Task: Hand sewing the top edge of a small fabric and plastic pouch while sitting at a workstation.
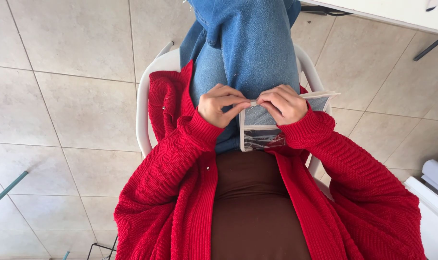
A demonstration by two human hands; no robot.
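A clear plastic pouch [260, 129] with pale cloth edging lies on the person's lap, over blue jeans [250, 48]. The left hand [219, 105] pinches its top edge between thumb and fingers, closed on it. The right hand [283, 103] grips the same edge just beside, fingers curled shut. Red cardigan sleeves [344, 163] frame both; a white chair [143, 110] stands beneath.
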